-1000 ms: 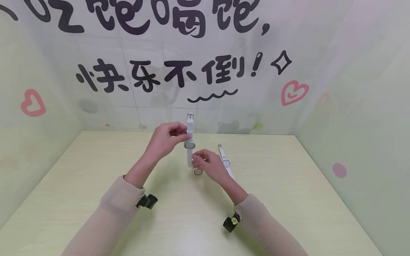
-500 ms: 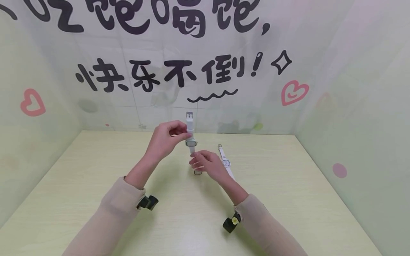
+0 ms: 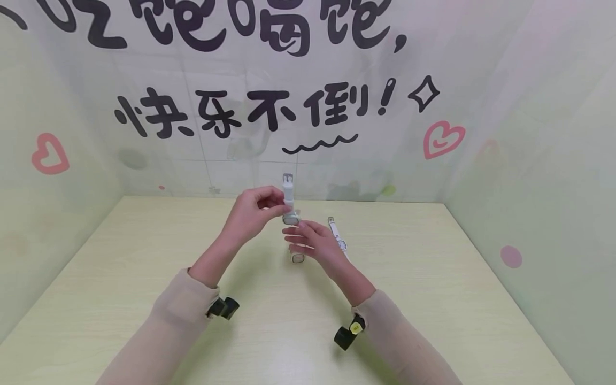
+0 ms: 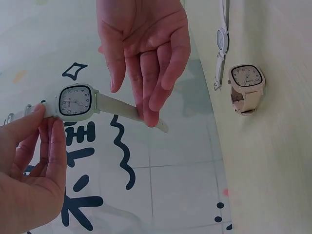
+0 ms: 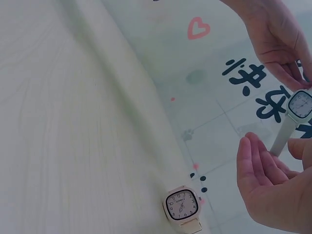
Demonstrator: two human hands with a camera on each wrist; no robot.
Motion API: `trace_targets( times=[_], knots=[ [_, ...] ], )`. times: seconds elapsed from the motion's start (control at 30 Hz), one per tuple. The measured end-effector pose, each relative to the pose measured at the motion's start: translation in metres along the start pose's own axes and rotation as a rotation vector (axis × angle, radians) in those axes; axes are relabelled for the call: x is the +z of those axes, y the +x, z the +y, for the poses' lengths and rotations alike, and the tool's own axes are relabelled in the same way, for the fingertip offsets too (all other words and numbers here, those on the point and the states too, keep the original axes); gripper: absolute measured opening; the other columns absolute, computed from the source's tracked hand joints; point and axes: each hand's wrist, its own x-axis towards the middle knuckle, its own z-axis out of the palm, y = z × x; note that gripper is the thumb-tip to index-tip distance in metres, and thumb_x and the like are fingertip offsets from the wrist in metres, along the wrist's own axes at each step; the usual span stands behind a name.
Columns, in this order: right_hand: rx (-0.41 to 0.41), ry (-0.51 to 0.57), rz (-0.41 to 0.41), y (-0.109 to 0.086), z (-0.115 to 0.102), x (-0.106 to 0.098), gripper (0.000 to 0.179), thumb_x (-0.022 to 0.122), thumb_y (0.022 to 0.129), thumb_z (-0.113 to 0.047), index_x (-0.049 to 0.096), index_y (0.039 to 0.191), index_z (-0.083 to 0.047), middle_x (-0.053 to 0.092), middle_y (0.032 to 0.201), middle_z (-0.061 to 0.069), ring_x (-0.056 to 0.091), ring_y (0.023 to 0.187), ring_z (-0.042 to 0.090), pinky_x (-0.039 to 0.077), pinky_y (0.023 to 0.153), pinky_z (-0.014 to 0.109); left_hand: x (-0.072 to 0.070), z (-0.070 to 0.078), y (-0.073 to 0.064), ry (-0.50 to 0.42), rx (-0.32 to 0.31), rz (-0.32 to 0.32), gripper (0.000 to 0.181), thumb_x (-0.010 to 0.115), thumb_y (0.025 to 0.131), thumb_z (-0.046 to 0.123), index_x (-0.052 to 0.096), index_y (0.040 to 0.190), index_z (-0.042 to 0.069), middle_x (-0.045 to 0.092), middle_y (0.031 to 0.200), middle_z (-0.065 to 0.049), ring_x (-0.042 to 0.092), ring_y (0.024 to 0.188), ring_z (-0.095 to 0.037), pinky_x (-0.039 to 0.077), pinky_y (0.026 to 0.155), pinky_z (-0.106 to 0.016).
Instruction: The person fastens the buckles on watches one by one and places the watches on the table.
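A white wristwatch (image 3: 291,220) with a squarish dial hangs above the table. My left hand (image 3: 252,209) pinches its buckle-side strap just above the case, between thumb and fingers. Below it, my right hand (image 3: 321,245) has its fingers extended; in the left wrist view they touch the free strap (image 4: 117,107), with the thumb apart from it. On the table below the right hand stands a pale pinkish watch (image 4: 247,77) with its strap closed in a loop. Another white watch (image 3: 341,244) lies stretched out right of it, partly hidden by the right hand in the head view.
The pale wood-grain table (image 3: 269,331) is enclosed by a back wall (image 3: 192,174) with dark lettering and by side walls. Small black cameras (image 3: 223,308) are strapped at both sleeves.
The held watch has shifted slightly right and down. My right fingers have straightened and spread along the free strap, which no longer shows in the head view.
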Motion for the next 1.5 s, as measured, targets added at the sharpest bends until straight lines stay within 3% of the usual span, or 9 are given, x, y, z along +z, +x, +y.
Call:
trace_targets(
  times=[0.17,0.37,0.47,0.67,0.87,1.13,1.3,1.5],
  knots=[
    [0.05,0.136,0.042,0.0,-0.003,0.0,0.035,0.049,0.106,-0.024,0.057,0.131,0.0,0.067,0.13,0.015,0.067,0.117,0.021,0.053,0.102,0.034,0.002,-0.003,0.0,-0.016,-0.005,-0.015,0.018,0.073,0.091,0.013,0.07,0.105,0.001,0.071,0.099,-0.014,0.062,0.084,-0.017,0.052,0.074,-0.018],
    [0.094,0.36,0.086,0.002,-0.006,0.001,0.036,0.046,0.107,-0.017,0.051,0.136,0.003,0.073,0.107,0.002,0.07,0.101,0.011,0.056,0.097,0.029,0.005,-0.009,-0.002,-0.036,0.02,-0.05,0.016,0.073,0.091,0.011,0.069,0.102,0.0,0.071,0.097,-0.014,0.062,0.084,-0.015,0.052,0.074,-0.018],
    [0.1,0.418,0.082,0.003,-0.006,0.001,0.039,0.044,0.107,-0.015,0.046,0.141,0.004,0.073,0.1,-0.001,0.07,0.097,0.009,0.057,0.091,0.023,0.006,-0.012,-0.003,-0.042,0.031,-0.071,0.014,0.072,0.091,0.01,0.069,0.101,0.0,0.07,0.096,-0.014,0.062,0.084,-0.015,0.052,0.075,-0.019],
    [0.112,0.439,0.07,0.002,-0.009,-0.001,0.044,0.044,0.107,-0.016,0.041,0.146,0.003,0.07,0.104,0.0,0.069,0.098,0.009,0.057,0.087,0.02,0.008,-0.019,-0.004,-0.056,0.038,-0.097,0.013,0.072,0.091,0.009,0.069,0.1,0.0,0.069,0.095,-0.013,0.061,0.084,-0.016,0.053,0.076,-0.019],
    [0.107,0.457,0.09,0.002,-0.01,-0.001,0.038,0.045,0.106,-0.012,0.044,0.142,0.002,0.069,0.105,0.001,0.07,0.097,0.011,0.058,0.085,0.02,0.008,-0.025,-0.004,-0.121,0.02,-0.116,0.016,0.071,0.091,0.009,0.068,0.103,-0.002,0.068,0.096,-0.012,0.064,0.084,-0.01,0.055,0.079,-0.02],
    [0.084,0.498,0.151,0.003,-0.011,-0.001,0.035,0.05,0.104,-0.009,0.045,0.137,0.003,0.071,0.101,0.003,0.07,0.095,0.012,0.059,0.085,0.021,0.006,-0.036,-0.004,-0.247,-0.09,-0.103,0.022,0.065,0.096,0.011,0.059,0.111,-0.004,0.064,0.104,-0.003,0.067,0.095,-0.003,0.056,0.096,-0.032],
    [0.05,0.525,0.203,0.003,-0.012,-0.001,0.037,0.052,0.103,-0.008,0.042,0.136,0.004,0.07,0.101,0.004,0.071,0.094,0.012,0.059,0.085,0.021,0.007,-0.04,-0.004,-0.338,-0.126,-0.104,0.024,0.06,0.099,0.012,0.054,0.116,-0.004,0.057,0.11,-0.005,0.065,0.099,-0.003,0.056,0.096,-0.025],
    [0.013,0.564,0.263,0.003,-0.011,-0.001,0.021,0.054,0.102,-0.008,0.05,0.122,-0.001,0.071,0.098,0.004,0.072,0.093,0.012,0.059,0.086,0.022,0.007,-0.043,-0.006,-0.407,-0.164,-0.089,0.035,0.055,0.103,0.016,0.05,0.13,-0.006,0.06,0.11,-0.004,0.065,0.097,-0.002,0.055,0.095,-0.022]
  ],
)
